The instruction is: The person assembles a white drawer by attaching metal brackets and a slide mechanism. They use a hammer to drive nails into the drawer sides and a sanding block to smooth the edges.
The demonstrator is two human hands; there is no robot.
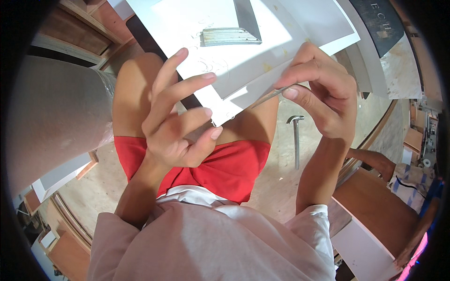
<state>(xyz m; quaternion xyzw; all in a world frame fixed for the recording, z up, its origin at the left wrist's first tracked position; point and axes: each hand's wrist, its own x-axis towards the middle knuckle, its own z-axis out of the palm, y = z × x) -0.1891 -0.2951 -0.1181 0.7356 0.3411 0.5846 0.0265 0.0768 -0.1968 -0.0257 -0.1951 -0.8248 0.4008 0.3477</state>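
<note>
Right hand: raised over the near right side of the board, the right hand has a closed pinch grip, thumb against fingers, on a thin metal blade.
Blade: it slants down and left from the fingertips toward the board's near right edge; the pinch at one end seems meant to leave the narrow tip free and well in sight.
Left hand: the left hand has a half-open grip, fingers spread and thumb apart from forefinger, around the board's near corner. Whether it touches the corner is hard to tell from above.
Board: the white board reaches from above the lap toward the far side, its near corner pointing at the person's red shorts, probably to keep that corner within reach of both hands.
Curls: fine pale curls lie on the board, some at the near corner, others farther off.
Bar: a ridged bar rests on the board beyond the left fingers, meeting a grey strip.
Hammer: a claw hammer lies on the floor, left of the right forearm.
Box: near right, a white-edged brown box, perhaps a drawer; its contents cannot be made out.
</note>
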